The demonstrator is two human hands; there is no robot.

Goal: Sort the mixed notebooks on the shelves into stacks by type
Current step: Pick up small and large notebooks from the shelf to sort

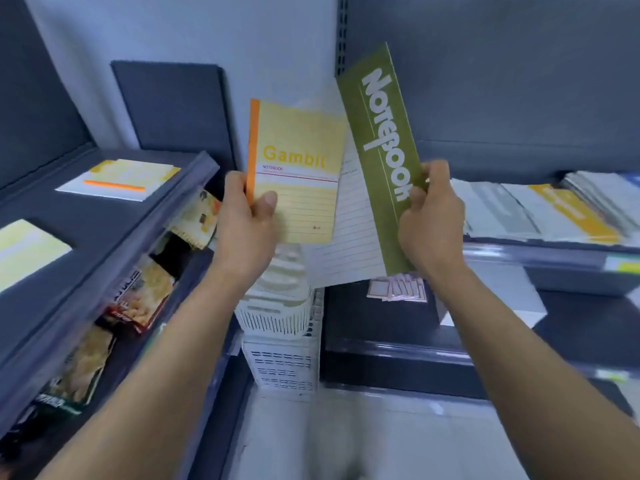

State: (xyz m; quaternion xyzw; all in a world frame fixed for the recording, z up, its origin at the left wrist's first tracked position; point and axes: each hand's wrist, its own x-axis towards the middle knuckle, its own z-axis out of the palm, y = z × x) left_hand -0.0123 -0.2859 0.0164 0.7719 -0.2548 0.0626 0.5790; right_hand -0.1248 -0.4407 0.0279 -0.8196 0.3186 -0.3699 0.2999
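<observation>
1. our left thumb (268, 202) presses on the front of the yellow notebook (298, 161), with the other fingers curled behind its orange spine. the left hand (247, 220) pinches it at the lower left corner.
2. the right hand (429, 216) pinches the green notebook (381, 133) near its lower end, fingers (417, 195) curled round the edge. a lined sheet (346, 244) hangs between the two covers; we cannot tell which book it belongs to.
3. both notebooks are up in the air, tilted apart, touching no shelf.
4. further out, the left shelf (86, 230) carries a yellow stack (124, 180) that looks like the book in our left hand. the right shelf (554, 252) holds a mixed pile (540, 209).
5. we judge this to be the separating step: two types are parted and neither is placed. next, the yellow one should go left onto its matching stack, squared up, with the green one held clear.
</observation>
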